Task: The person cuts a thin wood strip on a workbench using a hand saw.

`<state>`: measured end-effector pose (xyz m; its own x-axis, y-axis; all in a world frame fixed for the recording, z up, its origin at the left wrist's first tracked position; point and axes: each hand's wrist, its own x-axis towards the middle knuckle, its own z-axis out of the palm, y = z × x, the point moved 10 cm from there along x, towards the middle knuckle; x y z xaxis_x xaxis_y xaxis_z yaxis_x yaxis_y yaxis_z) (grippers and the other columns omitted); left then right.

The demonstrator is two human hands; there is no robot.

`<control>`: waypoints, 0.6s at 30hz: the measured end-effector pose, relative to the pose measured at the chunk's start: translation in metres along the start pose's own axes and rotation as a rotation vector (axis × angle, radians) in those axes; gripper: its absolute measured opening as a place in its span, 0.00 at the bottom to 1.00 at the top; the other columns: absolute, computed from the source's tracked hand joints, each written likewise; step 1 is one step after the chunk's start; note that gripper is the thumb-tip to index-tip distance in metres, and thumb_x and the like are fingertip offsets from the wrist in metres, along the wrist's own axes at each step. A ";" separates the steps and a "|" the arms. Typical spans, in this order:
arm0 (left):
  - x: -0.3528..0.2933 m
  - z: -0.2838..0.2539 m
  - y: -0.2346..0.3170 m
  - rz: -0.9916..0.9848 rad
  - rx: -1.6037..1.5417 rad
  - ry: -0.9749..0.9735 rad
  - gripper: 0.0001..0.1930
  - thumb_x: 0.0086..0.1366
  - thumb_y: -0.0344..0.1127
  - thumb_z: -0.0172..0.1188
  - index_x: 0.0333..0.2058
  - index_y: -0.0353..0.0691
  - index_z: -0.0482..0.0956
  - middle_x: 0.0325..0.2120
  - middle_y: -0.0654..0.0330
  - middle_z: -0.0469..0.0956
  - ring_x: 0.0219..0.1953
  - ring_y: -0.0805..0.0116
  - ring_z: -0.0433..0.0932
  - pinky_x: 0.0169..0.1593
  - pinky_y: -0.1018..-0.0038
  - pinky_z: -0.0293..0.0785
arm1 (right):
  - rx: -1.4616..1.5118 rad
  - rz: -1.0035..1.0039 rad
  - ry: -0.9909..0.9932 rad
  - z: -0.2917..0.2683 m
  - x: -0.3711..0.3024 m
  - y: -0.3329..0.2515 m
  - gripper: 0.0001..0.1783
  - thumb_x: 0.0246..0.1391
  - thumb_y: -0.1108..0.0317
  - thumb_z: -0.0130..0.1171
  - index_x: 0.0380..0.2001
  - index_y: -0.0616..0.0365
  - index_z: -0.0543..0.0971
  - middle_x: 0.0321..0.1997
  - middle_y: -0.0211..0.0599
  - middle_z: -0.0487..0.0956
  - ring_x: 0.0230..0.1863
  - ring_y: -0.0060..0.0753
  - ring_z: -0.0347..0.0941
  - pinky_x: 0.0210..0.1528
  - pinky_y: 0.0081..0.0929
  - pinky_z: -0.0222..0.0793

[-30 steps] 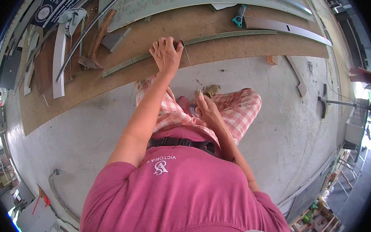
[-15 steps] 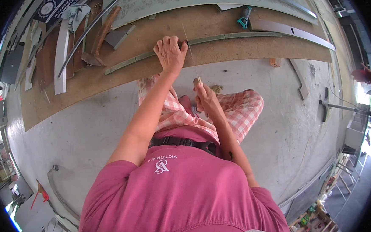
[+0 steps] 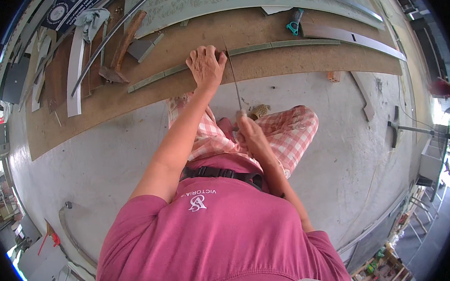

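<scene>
A long, thin grey-green strip (image 3: 286,44) lies across a brown board (image 3: 277,65), with short lines marked across it at intervals. My left hand (image 3: 206,67) presses down on the strip near its middle, fingers curled over it. Just right of that hand, a thin saw blade (image 3: 235,83), seen nearly edge-on, crosses the strip. The saw's handle sits inside my closed right hand (image 3: 252,133), low over my crossed legs, and is mostly hidden by the fingers. Whether the blade has cut into the strip is too small to tell.
A hammer (image 3: 125,46) with a wooden handle rests at the left beside a white strip (image 3: 76,75) and a curved dark rod (image 3: 108,47). Teal-handled scissors (image 3: 294,23) and a metal bar (image 3: 355,37) lie at the back right. Patterned sheets (image 3: 201,0) stand beyond.
My right hand has drawn the saw back toward my body, and more of the blade shows on the near side of the strip. My left hand stays on the strip.
</scene>
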<state>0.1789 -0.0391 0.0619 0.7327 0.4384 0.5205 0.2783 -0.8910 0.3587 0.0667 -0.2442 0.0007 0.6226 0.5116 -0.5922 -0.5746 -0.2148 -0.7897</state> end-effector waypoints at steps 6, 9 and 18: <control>-0.004 -0.008 0.014 0.085 -0.091 -0.070 0.13 0.55 0.42 0.65 0.39 0.49 0.76 0.38 0.61 0.72 0.44 0.56 0.69 0.48 0.58 0.62 | 0.336 0.041 -0.045 -0.017 -0.016 -0.007 0.23 0.65 0.42 0.43 0.35 0.51 0.69 0.19 0.21 0.60 0.15 0.13 0.50 0.15 0.14 0.44; -0.006 -0.010 0.005 0.184 -0.150 -0.123 0.14 0.55 0.37 0.65 0.42 0.49 0.77 0.39 0.62 0.71 0.45 0.56 0.69 0.48 0.59 0.63 | 0.495 0.146 -0.174 0.009 -0.023 -0.018 0.26 0.64 0.39 0.42 0.40 0.53 0.69 0.17 0.20 0.57 0.14 0.12 0.48 0.15 0.14 0.43; 0.003 -0.029 -0.036 0.198 -0.093 -0.105 0.15 0.56 0.34 0.64 0.44 0.52 0.78 0.39 0.63 0.70 0.45 0.58 0.68 0.49 0.61 0.64 | 0.450 0.152 -0.280 0.052 -0.026 -0.037 0.25 0.66 0.41 0.40 0.42 0.53 0.69 0.20 0.22 0.60 0.15 0.13 0.50 0.15 0.15 0.45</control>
<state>0.1529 -0.0018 0.0732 0.8294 0.2368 0.5060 0.0674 -0.9415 0.3301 0.0441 -0.2058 0.0539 0.3845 0.7177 -0.5805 -0.8559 0.0415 -0.5155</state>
